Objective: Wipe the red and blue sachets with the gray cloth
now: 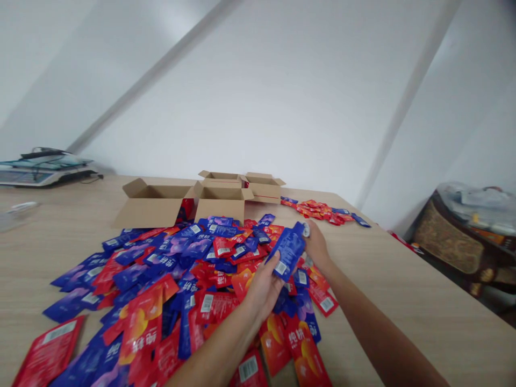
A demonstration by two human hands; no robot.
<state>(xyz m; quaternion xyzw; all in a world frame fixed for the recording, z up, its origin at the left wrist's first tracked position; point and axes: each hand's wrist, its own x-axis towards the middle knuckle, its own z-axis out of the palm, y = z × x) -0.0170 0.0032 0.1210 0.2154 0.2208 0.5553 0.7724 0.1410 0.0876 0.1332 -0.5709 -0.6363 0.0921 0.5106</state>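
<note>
Left hand (pixel 264 293) at frame centre: thumb and fingers pinched on the lower edge of a blue pouch (pixel 288 250), barcode side up. Right hand (pixel 316 244) is just right of it, fingers curled at the pouch's top end beside a small pale bit (pixel 306 229); can't tell if they grip the pouch or only that. Pouch is tilted and lifted over the right side of the pile (pixel 141 322); two hands at opposite ends probably keep the floppy pack flat and its back readable. Pile is red and blue pouches mixed, overlapping, spread from lower left to centre on the worktop (pixel 387 263), likely loose so singles come off easily. Four boxes (pixel 157 214) sit behind it, upper centre, flaps out, presumably so the mouths stay clear; front two are right by the pile, so within short reach. Smaller batch (pixel 318 209) lies right of the boxes, mostly red, well apart, which reads as deliberate separation. Bag (pixel 451 242) at far right is off the worktop, out of the way.
</note>
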